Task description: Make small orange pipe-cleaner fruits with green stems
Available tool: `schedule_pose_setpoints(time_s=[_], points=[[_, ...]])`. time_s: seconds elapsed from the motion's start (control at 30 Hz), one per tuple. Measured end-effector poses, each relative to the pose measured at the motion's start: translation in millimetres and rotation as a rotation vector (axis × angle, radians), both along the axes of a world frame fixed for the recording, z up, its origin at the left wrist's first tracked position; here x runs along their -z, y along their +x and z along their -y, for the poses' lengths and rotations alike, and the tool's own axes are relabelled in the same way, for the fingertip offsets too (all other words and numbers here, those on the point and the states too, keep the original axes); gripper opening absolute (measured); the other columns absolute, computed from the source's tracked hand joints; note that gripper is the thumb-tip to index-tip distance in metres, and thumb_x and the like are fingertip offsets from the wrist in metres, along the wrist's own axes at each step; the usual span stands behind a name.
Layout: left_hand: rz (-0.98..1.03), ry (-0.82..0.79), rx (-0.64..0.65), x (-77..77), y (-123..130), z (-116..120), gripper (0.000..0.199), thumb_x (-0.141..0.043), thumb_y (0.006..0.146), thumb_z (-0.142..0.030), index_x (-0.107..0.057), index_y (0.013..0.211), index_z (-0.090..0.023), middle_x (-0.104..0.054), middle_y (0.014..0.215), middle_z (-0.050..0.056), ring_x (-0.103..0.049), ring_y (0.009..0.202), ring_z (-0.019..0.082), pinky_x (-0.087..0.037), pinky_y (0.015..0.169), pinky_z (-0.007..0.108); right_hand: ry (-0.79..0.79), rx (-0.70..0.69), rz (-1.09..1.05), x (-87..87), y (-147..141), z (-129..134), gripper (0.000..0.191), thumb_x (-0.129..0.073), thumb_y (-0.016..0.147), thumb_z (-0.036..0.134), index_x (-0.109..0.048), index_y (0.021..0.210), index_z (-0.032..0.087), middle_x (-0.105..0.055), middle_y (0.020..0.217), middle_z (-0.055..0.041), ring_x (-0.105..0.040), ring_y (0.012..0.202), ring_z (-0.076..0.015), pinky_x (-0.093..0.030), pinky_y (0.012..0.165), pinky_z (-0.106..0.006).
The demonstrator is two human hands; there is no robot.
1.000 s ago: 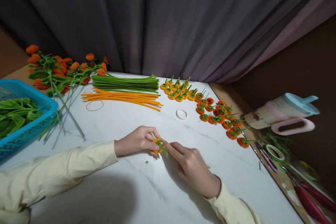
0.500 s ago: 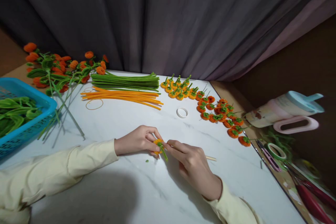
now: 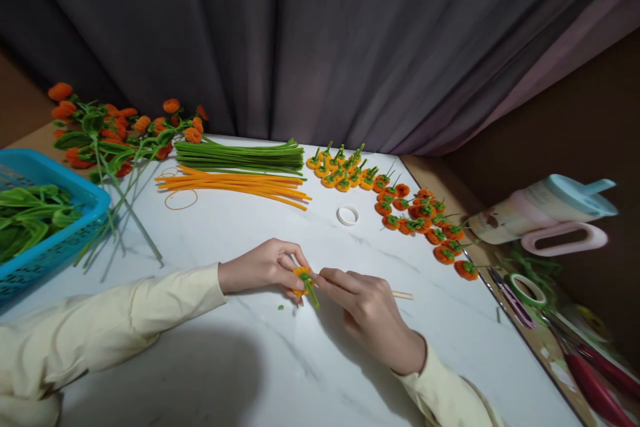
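Yellow flower (image 3: pixel 303 275) (green-stemmed), pinched in left fingers (image 3: pixel 298 253)

Curtain (image 3: pixel 320 47): dark grey, hung in folds across the back, purplish toward right.
Tumbler (image 3: pixel 537 207): cream body, light-blue lid, pink handle; at right, over brown surface (image 3: pixel 425 170).
Basket (image 3: pixel 101 203): blue, pierced walls, cut off at left edge.
White ring (image 3: pixel 349 225): lying flat on marbled white table (image 3: pixel 200 233), well apart from tumbler.
Tape roll (image 3: pixel 534 302): green, just beside pink-handled tool (image 3: pixel 517 307).
Red-handled tool (image 3: pixel 590 380): lower right, kind unclear.
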State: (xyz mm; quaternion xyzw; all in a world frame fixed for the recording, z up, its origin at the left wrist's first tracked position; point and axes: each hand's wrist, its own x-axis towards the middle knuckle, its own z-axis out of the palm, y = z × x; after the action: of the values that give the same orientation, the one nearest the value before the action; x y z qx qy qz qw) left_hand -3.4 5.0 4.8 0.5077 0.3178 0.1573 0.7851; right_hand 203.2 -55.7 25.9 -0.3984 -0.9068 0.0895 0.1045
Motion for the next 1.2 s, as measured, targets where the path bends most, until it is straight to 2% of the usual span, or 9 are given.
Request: schedule_pose_setpoints(time_s=[0.17, 0.23, 0.37, 0.53, 0.67, 0.77, 0.93, 1.03, 1.2], points=[[0.050, 0.000, 0.003, 0.2, -1, -1, 0.032, -0.069, 0.071, -0.023, -0.054, 0.097, -0.014, -0.070, 0.072, 0.009, -0.068, 0.063, 0.020, -0.051, 0.059, 0.027, -0.106, 0.071, -0.254, 3.3, 8, -3, 0.056, -0.035, 0.071, -0.004, -0.057, 0.117, 0.022, -0.064, 0.109, -0.0025, -0.062, 0.087, -0.0143, -0.047, 0.068, -0.023], [0.070, 0.001, 0.002, 0.8, -1, -1, 0.034, -0.069, 0.072, -0.024, -0.053, 0.100, -0.015, -0.070, 0.073, 0.009, -0.068, 0.064, 0.020, -0.051, 0.060, 0.028, -0.147, 0.144, -0.319, 4.6, 13, -7, 0.051, -0.035, 0.077, -0.002, -0.058, 0.116, 0.022, -0.065, 0.105, -0.0032, -0.063, 0.085, -0.0136, -0.048, 0.070, -0.023], [0.081, -0.003, -0.014, 3.3, -2, -1, 0.025, -0.070, 0.071, -0.023, -0.057, 0.089, -0.012, -0.069, 0.076, 0.010, -0.068, 0.067, 0.021, -0.053, 0.063, 0.029, -0.076, 0.254, -0.228, 14.5, 19, -17, 0.039, -0.038, 0.082, 0.003, -0.061, 0.110, 0.019, -0.066, 0.093, -0.0064, -0.061, 0.077, -0.0171, -0.048, 0.063, -0.026], [0.082, -0.026, -0.052, 5.5, -3, -1, 0.024, -0.072, 0.068, -0.022, -0.057, 0.084, -0.011, -0.069, 0.076, 0.010, -0.069, 0.066, 0.023, -0.053, 0.061, 0.029, 0.065, 0.152, -0.166, 28.7, 14, -22, 0.035, -0.040, 0.085, 0.005, -0.059, 0.112, 0.018, -0.061, 0.092, -0.0103, -0.055, 0.083, -0.0223, -0.047, 0.065, -0.034], [0.089, -0.053, -0.061, 5.4, -3, -1, 0.025, -0.073, 0.068, -0.022, -0.057, 0.084, -0.011, -0.069, 0.071, 0.009, -0.069, 0.063, 0.022, -0.054, 0.060, 0.030, 0.122, 0.125, -0.400, 24.3, 4, -16, 0.025, -0.048, 0.086, 0.010, -0.056, 0.109, 0.017, -0.060, 0.092, -0.0097, -0.053, 0.089, -0.0229, -0.044, 0.074, -0.038], [0.108, -0.081, -0.053, 4.0, -2, 0, 0.025, -0.071, 0.070, -0.021, -0.055, 0.087, -0.012, -0.070, 0.070, 0.008, -0.069, 0.063, 0.023, -0.054, 0.059, 0.029, 0.092, 0.123, -0.579, 18.0, -5, -6, 0.019, -0.051, 0.086, 0.010, -0.057, 0.102, 0.019, -0.060, 0.091, -0.0084, -0.054, 0.089, -0.0211, -0.044, 0.075, -0.037], [0.136, -0.146, -0.016, 1.5, 1, 4, 0.026, -0.069, 0.072, -0.023, -0.050, 0.088, -0.014, -0.070, 0.072, 0.008, -0.069, 0.061, 0.023, -0.052, 0.053, 0.025, -0.007, 0.169, -0.726, 17.7, -17, 3, 0.017, -0.050, 0.086, 0.009, -0.058, 0.098, 0.019, -0.060, 0.086, -0.0070, -0.054, 0.084, -0.0190, -0.045, 0.073, -0.035], [0.136, -0.153, -0.015, 1.1, 2, 5, 0.028, -0.069, 0.072, -0.023, -0.047, 0.088, -0.015, -0.070, 0.072, 0.008, -0.069, 0.060, 0.023, -0.051, 0.052, 0.024, -0.014, 0.184, -0.750, 20.1, -19, 3, 0.016, -0.049, 0.086, 0.010, -0.058, 0.096, 0.019, -0.061, 0.084, -0.0069, -0.054, 0.082, -0.0190, -0.046, 0.072, -0.035], [0.131, -0.134, -0.004, 1.5, 1, 6, 0.025, -0.068, 0.073, -0.021, -0.047, 0.085, -0.015, -0.070, 0.070, 0.007, -0.069, 0.060, 0.022, -0.051, 0.052, 0.023, 0.036, 0.128, -0.734, 22.3, -17, 2, 0.018, -0.050, 0.085, 0.008, -0.059, 0.097, 0.017, -0.062, 0.086, -0.0079, -0.055, 0.083, -0.0190, -0.045, 0.073, -0.037]])
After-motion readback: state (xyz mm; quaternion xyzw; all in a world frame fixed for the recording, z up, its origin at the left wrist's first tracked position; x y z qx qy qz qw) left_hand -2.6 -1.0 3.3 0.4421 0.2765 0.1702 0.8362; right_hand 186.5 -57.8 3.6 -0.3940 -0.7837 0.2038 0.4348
